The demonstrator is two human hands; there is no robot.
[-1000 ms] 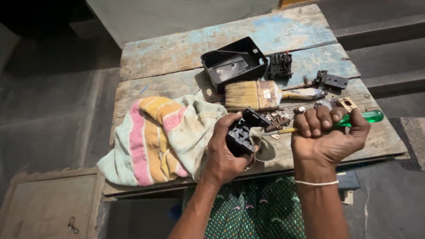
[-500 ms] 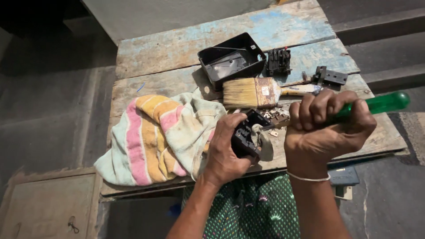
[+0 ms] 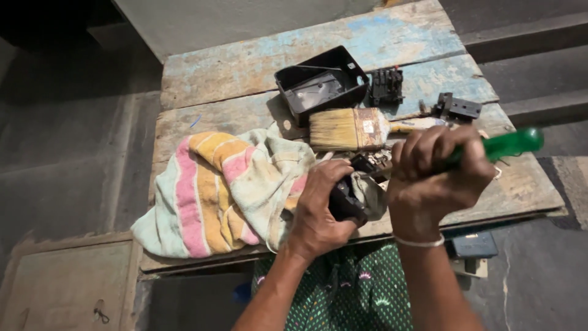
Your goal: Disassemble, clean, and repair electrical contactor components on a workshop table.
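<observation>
You sit at a worn wooden table (image 3: 245, 67) with flaking blue paint, grey concrete floor around it. A striped towel (image 3: 214, 190) covers its left. Your left hand (image 3: 318, 208) grips a black part (image 3: 344, 201) at the near edge; your right hand (image 3: 435, 178) clasps a green-handled screwdriver (image 3: 511, 144) beside it.

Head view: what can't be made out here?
- Screwdriver tip: hidden behind the right hand.
- Black part: mostly covered by the left hand; kind unclear.
- Small black pieces by the tray: too small to identify.
- Blue box: partly under the table.
</observation>
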